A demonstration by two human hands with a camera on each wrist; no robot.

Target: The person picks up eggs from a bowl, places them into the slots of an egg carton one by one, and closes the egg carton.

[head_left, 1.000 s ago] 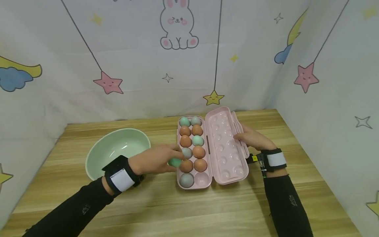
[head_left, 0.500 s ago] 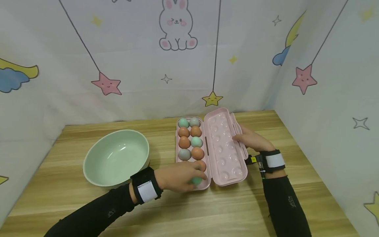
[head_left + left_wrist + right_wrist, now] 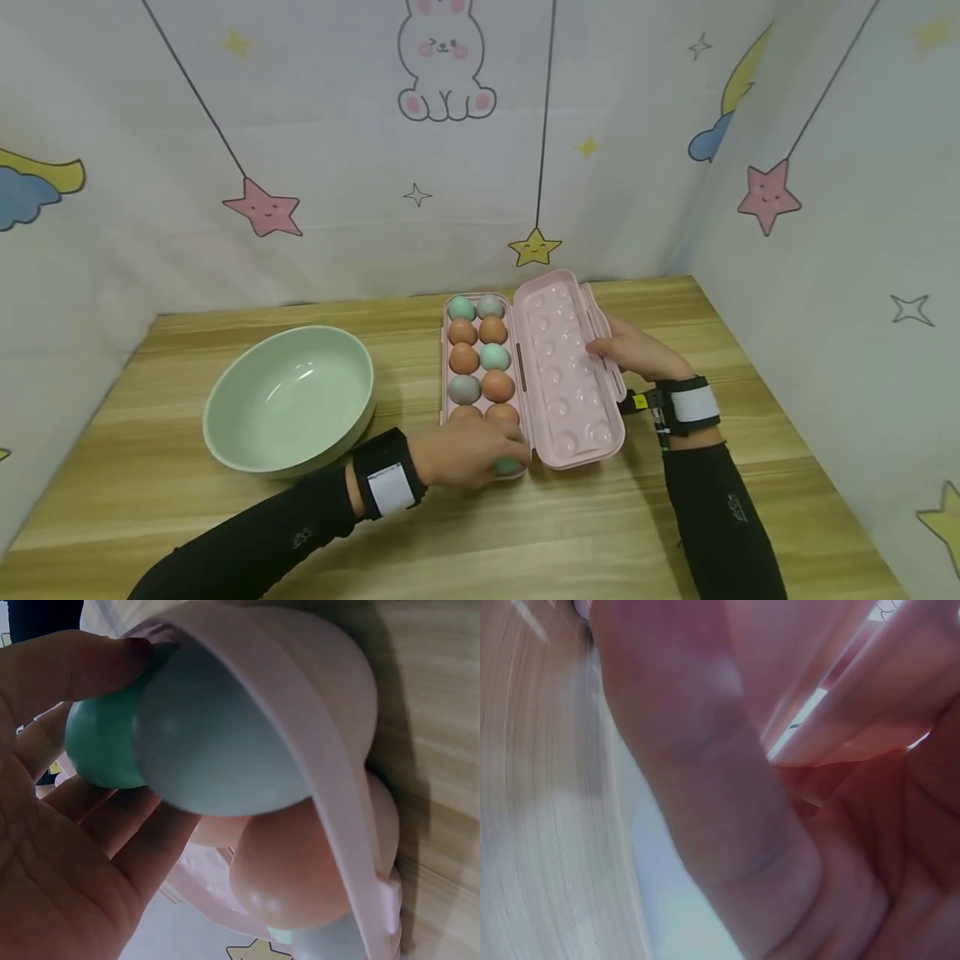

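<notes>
A pink egg carton (image 3: 446, 371) lies unfolded on the table, its tray holding two rows of brown, grey and pale green eggs. Fingers and thumb of my left hand (image 3: 467, 452) pinch a green egg (image 3: 507, 467) at the tray's near right cell. In the left wrist view, that green egg (image 3: 105, 742) sits beside a grey egg (image 3: 217, 735), which my hand hides from the head camera. My right hand (image 3: 643, 350) grips the outer edge of the carton's lid (image 3: 558, 375), thumb on the inner face, other fingers hidden behind it.
A light green bowl (image 3: 292, 400) stands on the wooden table (image 3: 525, 542), left of the carton and close beyond my left forearm. Behind the table and along its right side hang white cloth walls (image 3: 337, 125) with printed stars and a rabbit.
My left hand has carried the green egg right and towards me, from above the tray's left row to its near right cell. The right hand keeps its grip on the lid.
</notes>
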